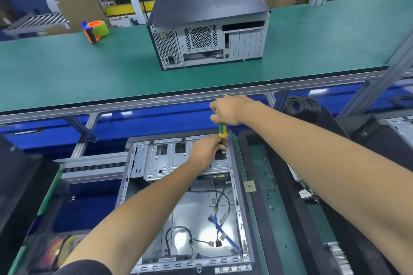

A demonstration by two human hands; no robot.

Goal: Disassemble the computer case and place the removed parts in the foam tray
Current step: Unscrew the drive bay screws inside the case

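An open computer case [156,163] lies flat below me, its metal floor bare except for loose black and blue cables [220,227]. My right hand [228,109] grips the top of a green and yellow screwdriver [222,130] held upright over the case's far right corner. My left hand [206,148] pinches the screwdriver's shaft low down, by the drive cage [165,161]. The tip is hidden behind my fingers. A black foam tray [252,158] lies just right of the case, with small black screws scattered in it and a CPU chip [249,186] on its left edge.
A second, closed computer case [207,27] stands on the green workbench [67,69] above. An orange tape dispenser [95,31] sits at the bench's left. A coil of black cable [301,105] lies at the right, with circuit boards [306,192] beside the tray.
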